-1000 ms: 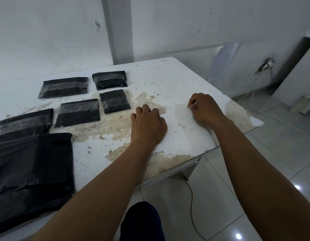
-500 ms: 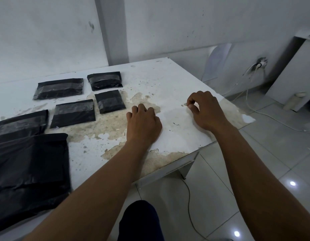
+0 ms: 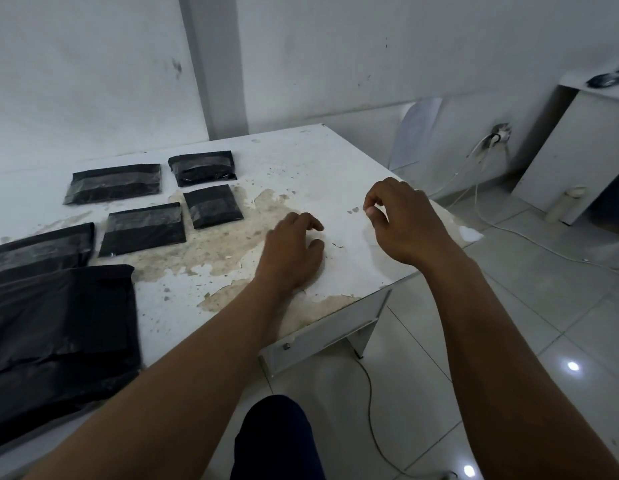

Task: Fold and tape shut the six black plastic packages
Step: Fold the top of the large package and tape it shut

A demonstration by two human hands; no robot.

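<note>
With our left hand (image 3: 294, 252) resting loose-fingered on the worn table (image 3: 322, 157) and our right hand (image 3: 400, 225) raised, curled, gripping nothing we can make out, the six black packages (image 3: 143, 228) lie left — thin, slick, floppy plastic, we judge, best pinched at a taped edge.

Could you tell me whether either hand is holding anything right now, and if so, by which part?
Nothing visible is held. The left hand hangs relaxed over the table; the right hand brings thumb and forefinger together, with nothing discernible in that grip.
</note>
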